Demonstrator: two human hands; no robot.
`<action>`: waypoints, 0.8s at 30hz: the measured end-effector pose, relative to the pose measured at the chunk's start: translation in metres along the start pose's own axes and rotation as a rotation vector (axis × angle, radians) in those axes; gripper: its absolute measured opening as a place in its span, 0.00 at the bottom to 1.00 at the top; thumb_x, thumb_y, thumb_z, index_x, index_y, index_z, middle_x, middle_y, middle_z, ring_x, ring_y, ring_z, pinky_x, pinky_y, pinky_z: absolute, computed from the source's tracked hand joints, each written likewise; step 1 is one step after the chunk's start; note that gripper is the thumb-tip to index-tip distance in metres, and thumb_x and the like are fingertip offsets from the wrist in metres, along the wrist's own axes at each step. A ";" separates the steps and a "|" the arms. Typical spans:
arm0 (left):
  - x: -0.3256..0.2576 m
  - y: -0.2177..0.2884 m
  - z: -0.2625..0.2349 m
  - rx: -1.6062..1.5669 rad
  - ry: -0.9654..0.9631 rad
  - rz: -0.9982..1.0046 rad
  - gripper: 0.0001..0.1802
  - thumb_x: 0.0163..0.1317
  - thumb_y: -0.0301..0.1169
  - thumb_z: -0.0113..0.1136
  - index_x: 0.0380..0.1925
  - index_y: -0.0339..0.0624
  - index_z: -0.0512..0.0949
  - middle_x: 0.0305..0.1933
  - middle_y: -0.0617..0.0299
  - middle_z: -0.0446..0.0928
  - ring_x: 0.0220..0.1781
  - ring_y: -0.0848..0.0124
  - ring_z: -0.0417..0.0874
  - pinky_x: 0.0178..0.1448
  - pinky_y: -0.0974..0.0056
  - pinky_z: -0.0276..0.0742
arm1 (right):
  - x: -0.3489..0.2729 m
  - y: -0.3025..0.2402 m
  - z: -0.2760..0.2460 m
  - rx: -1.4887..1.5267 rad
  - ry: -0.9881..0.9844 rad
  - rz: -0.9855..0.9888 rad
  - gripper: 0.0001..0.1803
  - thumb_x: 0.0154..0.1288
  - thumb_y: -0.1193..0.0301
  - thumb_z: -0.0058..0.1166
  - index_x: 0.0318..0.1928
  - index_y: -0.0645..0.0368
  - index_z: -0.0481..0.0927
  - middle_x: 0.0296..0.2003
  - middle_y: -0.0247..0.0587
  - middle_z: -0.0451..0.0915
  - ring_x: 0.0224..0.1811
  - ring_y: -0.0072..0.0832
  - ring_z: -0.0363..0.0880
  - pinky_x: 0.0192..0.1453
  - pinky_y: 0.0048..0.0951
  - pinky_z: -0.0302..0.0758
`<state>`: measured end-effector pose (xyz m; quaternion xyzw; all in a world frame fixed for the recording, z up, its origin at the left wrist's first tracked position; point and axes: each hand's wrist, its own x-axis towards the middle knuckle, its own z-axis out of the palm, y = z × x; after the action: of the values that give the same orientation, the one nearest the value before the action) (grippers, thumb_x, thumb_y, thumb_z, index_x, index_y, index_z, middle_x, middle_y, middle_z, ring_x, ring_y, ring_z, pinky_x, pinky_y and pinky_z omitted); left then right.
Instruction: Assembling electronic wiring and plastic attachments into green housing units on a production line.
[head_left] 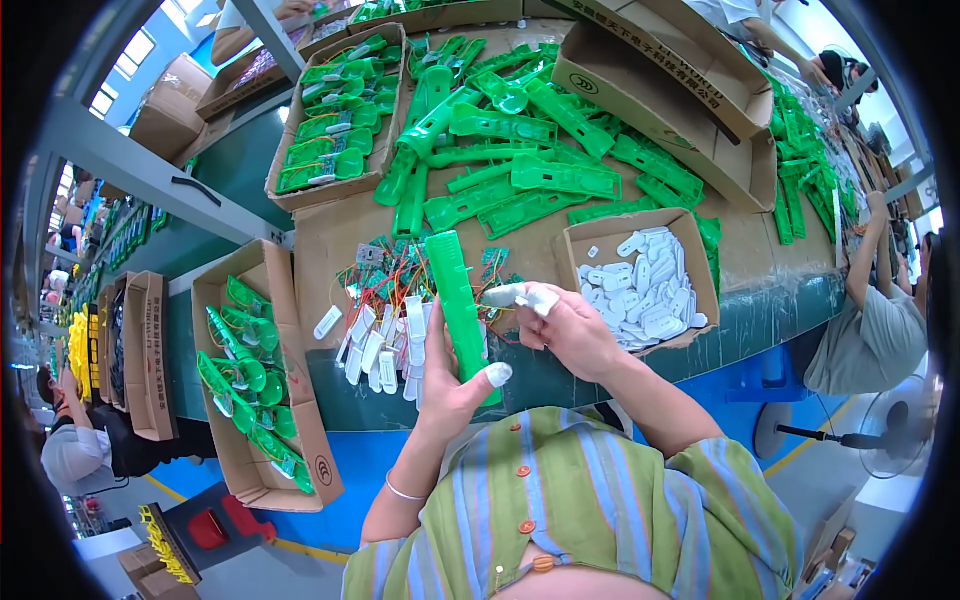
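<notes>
A heap of green plastic handles (520, 150) covers the far table. Right of it lies a small box of white plastic pieces (645, 285). Wired circuit boards (385, 270) lie near left; a floor fan (900, 425) stands far right.

A: What kind of place is this?

B: Factory assembly floor. Ahead of the left hand (445, 375), the workbench (330, 240) carries a heap of identical green plastic housings (520, 150). Cardboard cartons (335, 110) of the same parts sit beyond it and to its left.

A: Any other signs?

B: A box of small white plastic pieces (645, 285) lies just right of the right hand (570, 325), with wired boards (385, 270) beside the left. Other workers (870, 320) sit at benches on both sides.
</notes>
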<state>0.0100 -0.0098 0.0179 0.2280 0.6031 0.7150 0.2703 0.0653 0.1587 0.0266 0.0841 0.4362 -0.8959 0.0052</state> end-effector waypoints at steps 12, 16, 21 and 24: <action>-0.005 0.000 -0.001 0.145 0.005 0.139 0.47 0.55 0.32 0.58 0.65 0.35 0.36 0.61 0.52 0.57 0.59 0.65 0.64 0.61 0.63 0.61 | -0.002 0.010 0.025 -0.189 0.031 -0.017 0.06 0.60 0.77 0.51 0.39 0.62 0.71 0.34 0.31 0.75 0.37 0.16 0.74 0.42 0.20 0.73; -0.010 -0.002 -0.002 0.102 0.016 0.165 0.48 0.55 0.32 0.58 0.65 0.35 0.35 0.59 0.53 0.59 0.58 0.65 0.65 0.60 0.63 0.62 | -0.003 0.017 0.028 -0.365 0.026 -0.108 0.07 0.58 0.80 0.52 0.38 0.64 0.71 0.33 0.34 0.76 0.36 0.17 0.76 0.41 0.20 0.75; -0.016 -0.006 -0.019 0.186 -0.039 0.028 0.46 0.54 0.28 0.57 0.65 0.33 0.37 0.57 0.53 0.63 0.56 0.67 0.66 0.59 0.64 0.63 | -0.001 0.012 0.036 -0.581 0.028 -0.103 0.04 0.55 0.83 0.51 0.32 0.66 0.74 0.27 0.37 0.78 0.31 0.16 0.76 0.34 0.19 0.74; -0.019 -0.012 -0.038 -0.022 0.190 0.060 0.38 0.51 0.25 0.57 0.61 0.33 0.52 0.48 0.57 0.69 0.46 0.70 0.73 0.47 0.67 0.72 | 0.021 -0.007 0.015 -0.917 0.009 -0.384 0.08 0.52 0.82 0.53 0.34 0.64 0.79 0.28 0.37 0.79 0.29 0.19 0.77 0.34 0.22 0.74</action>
<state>0.0011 -0.0491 0.0002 0.1739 0.6111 0.7477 0.1929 0.0421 0.1520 0.0380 -0.0048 0.7930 -0.5962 -0.1255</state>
